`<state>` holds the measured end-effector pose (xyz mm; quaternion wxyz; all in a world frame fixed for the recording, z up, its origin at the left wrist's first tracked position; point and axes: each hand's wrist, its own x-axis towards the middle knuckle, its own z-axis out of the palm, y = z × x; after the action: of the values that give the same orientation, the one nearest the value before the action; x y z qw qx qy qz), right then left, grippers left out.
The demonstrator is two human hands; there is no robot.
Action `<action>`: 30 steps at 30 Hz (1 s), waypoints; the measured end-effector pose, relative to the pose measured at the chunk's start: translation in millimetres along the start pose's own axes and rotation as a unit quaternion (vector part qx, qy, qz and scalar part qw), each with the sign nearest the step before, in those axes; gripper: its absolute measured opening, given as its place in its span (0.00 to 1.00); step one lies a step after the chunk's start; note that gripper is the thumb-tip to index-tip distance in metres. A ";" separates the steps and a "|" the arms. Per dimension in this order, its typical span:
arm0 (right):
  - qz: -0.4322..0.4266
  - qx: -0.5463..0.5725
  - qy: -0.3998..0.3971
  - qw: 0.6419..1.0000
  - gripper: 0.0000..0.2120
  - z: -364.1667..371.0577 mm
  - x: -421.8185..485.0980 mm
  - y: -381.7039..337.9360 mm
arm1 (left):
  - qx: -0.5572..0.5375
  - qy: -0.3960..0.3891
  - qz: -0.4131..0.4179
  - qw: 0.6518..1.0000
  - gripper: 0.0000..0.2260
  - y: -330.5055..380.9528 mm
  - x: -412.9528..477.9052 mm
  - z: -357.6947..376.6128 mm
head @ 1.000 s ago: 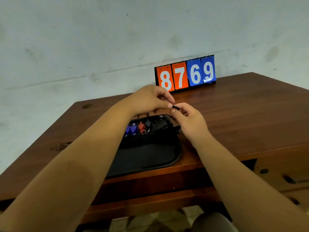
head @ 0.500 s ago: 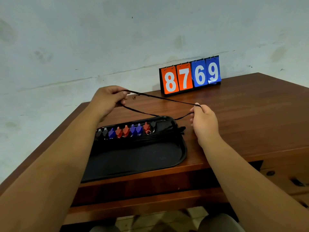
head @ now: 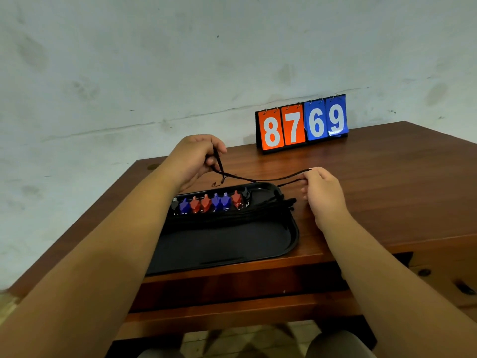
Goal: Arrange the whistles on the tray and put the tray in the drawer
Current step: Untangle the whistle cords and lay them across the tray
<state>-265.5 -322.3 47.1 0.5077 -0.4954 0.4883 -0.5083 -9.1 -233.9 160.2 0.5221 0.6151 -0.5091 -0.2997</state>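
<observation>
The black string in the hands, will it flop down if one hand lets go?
Probably floppy: the string sags between the left hand and right hand rather than running straight. It looks thin, so likely very light. A released end would likely drop onto the tray.

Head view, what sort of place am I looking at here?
Likely a plain indoor workroom or sports-kit store, though that is not certain: a wooden desk against a bare stained wall, a flip scoreboard, and a black tray of red and blue whistles.

Dim, even light — soft focus, edges bowed by wide-angle lens
</observation>
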 end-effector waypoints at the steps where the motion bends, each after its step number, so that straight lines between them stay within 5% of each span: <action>1: 0.006 0.003 0.000 1.000 0.13 0.0 0.3 0.0 | 0.016 -0.002 0.003 1.000 0.16 1.4 -1.5 -0.7; 7: 0.147 0.002 -0.004 0.989 0.12 -0.5 27.4 -12.5 | 0.370 -0.018 0.125 0.921 0.16 -3.2 -8.0 -7.8; 11: 0.183 -0.015 -0.008 0.983 0.13 -1.3 33.9 -16.4 | 0.379 0.016 0.136 0.915 0.23 -10.0 -2.4 -9.0; 15: 0.169 -0.009 -0.010 0.986 0.12 -1.7 28.5 -16.5 | 0.304 0.007 0.097 0.948 0.24 -12.0 -8.7 -9.2; 22: 0.026 0.013 -0.004 1.000 0.12 -1.2 -0.5 -5.8 | 0.215 0.025 0.078 0.973 0.20 -16.0 -13.7 -0.6; 25: 0.012 0.012 -0.011 1.000 0.12 -0.8 -2.5 -7.1 | 0.254 -0.015 0.069 0.965 0.11 -13.5 -16.8 3.8; 30: 0.022 0.007 -0.012 1.000 0.12 -1.8 -4.6 -9.3 | 0.331 -0.088 0.062 0.938 0.11 -10.6 -24.8 4.1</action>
<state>-267.7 -317.7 56.3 0.5279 -0.4874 0.4892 -0.4945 -17.0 -212.6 145.0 0.2599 0.6913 -0.6607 -0.1343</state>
